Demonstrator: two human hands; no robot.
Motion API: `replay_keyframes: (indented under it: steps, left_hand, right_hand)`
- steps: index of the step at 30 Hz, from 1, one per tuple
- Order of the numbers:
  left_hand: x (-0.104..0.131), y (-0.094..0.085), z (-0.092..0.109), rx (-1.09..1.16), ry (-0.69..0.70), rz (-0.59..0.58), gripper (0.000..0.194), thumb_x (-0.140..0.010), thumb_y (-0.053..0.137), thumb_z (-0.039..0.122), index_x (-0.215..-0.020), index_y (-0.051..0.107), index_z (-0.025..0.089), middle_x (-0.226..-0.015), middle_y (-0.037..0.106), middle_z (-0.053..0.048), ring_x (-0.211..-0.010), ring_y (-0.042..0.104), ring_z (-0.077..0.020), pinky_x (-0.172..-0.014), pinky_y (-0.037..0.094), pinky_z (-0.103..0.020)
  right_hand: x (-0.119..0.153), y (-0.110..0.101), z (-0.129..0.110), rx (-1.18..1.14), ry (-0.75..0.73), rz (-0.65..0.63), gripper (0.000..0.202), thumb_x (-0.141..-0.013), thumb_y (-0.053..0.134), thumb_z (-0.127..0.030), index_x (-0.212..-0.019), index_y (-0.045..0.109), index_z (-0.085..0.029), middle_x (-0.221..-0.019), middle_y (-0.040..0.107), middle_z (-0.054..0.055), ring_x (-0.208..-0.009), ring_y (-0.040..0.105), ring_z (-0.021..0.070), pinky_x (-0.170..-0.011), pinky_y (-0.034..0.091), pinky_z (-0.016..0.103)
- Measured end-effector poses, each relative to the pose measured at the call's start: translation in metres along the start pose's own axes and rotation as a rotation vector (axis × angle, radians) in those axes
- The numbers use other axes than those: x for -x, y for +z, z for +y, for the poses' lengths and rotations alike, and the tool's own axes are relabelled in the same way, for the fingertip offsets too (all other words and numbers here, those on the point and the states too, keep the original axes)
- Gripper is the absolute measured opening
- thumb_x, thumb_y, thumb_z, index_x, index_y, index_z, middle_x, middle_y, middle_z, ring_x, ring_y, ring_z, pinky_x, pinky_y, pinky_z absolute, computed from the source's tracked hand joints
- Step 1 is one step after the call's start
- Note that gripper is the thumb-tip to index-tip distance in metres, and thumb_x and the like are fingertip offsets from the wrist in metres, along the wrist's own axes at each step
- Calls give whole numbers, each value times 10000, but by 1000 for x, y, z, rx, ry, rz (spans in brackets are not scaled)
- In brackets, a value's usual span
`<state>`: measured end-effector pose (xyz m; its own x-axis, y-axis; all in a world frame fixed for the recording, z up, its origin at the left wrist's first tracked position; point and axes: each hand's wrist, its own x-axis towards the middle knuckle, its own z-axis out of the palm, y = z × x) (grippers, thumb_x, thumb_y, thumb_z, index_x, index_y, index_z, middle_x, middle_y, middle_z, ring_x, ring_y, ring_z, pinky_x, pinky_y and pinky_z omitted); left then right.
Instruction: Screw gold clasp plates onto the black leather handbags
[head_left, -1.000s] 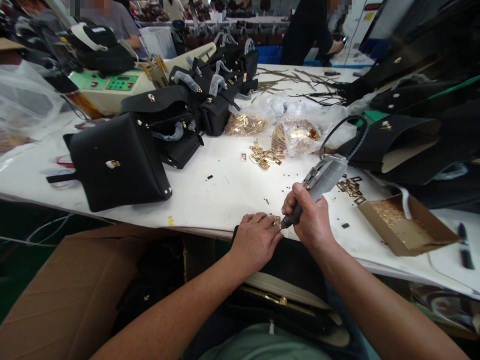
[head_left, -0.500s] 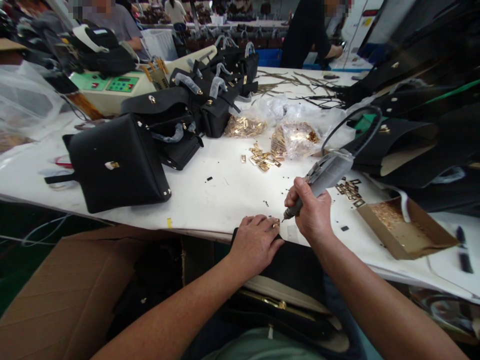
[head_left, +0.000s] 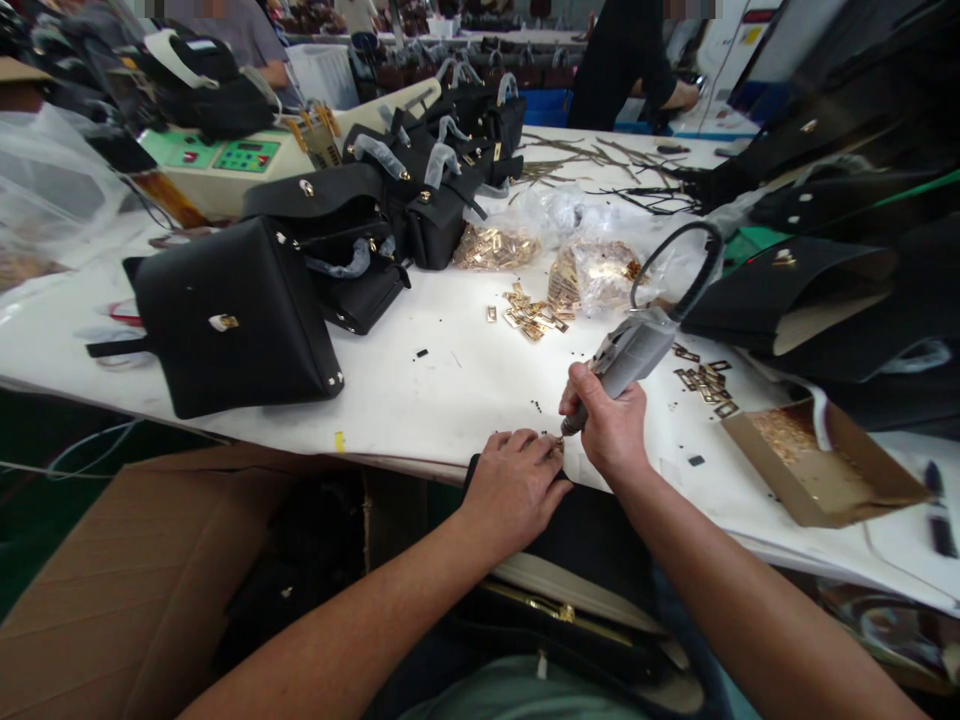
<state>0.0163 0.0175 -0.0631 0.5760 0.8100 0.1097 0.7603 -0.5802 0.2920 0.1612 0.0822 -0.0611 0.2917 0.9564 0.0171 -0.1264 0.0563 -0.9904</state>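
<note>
My right hand [head_left: 613, 420] is wrapped round a grey electric screwdriver [head_left: 631, 350], tilted with its tip down and left. Its tip meets a small gold metal fitting [head_left: 559, 443] at the edge of a black bag flap [head_left: 592, 540]. Over that flap lies my left hand [head_left: 517, 480], gripping it at the table's front edge with the fingertips against the fitting. Part of the flap is hidden under this hand. Below, in my lap, the bag's body shows a beige edge and a gold zip [head_left: 566, 612].
Loose gold frames [head_left: 529, 315] lie near plastic bags of fittings [head_left: 592, 275]. At right stand more gold frames [head_left: 705, 380], a cardboard tray [head_left: 832, 490] of small parts and a black marker [head_left: 940, 510]. Black handbags [head_left: 232, 320] fill the left. Co-workers [head_left: 619, 60] stand behind.
The screwdriver and my right hand have moved slightly left and down, so the tip now meets the fitting. The cable has swung left. My left hand keeps its place on the flap.
</note>
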Motion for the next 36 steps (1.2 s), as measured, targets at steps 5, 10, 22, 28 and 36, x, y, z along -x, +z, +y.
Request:
replay_keyframes:
  steps: [5, 10, 22, 28, 36]
  left_hand:
    - [0, 1, 0, 5, 2, -1, 297, -1002, 570, 414, -1225, 648, 234, -1342, 652, -53, -1225, 543, -267, -976, 446, -485]
    - [0, 1, 0, 2, -1, -6, 313, -997, 576, 421, -1237, 640, 232, -1341, 650, -49, -1233, 536, -273, -976, 446, -487]
    - [-1, -1, 0, 7, -7, -8, 316, -990, 590, 408, -1237, 643, 217, -1339, 650, -58, -1222, 541, -278, -969, 448, -482]
    - [-1, 0, 0, -8, -3, 4, 294, -992, 587, 409, -1213, 658, 229, -1329, 653, -50, -1222, 545, -266, -966, 454, -478]
    - [1, 1, 1, -5, -2, 12, 317, -993, 587, 407, -1252, 642, 232, -1353, 648, -49, -1226, 542, -269, -981, 447, -483]
  right_hand:
    - [1, 1, 0, 55, -4, -24, 445, -822, 768, -525, -591, 606, -181, -506, 588, 9, -420, 515, 118, -411, 437, 232]
    - [4, 2, -6, 136, -13, -68, 437, -832, 749, -491, -563, 591, -184, -493, 577, 11, -426, 511, 122, -423, 433, 239]
    - [2, 7, -12, 164, -17, -196, 268, -813, 651, -328, -597, 562, -196, -448, 525, -24, -394, 471, 109, -413, 388, 222]
    - [-1, 4, -11, 144, -6, -244, 320, -819, 704, -404, -619, 579, -187, -473, 539, -17, -405, 484, 110, -413, 400, 222]
    - [-7, -8, -3, 6, -61, -311, 433, -815, 764, -551, -647, 597, -189, -514, 577, 7, -435, 518, 128, -398, 405, 229]
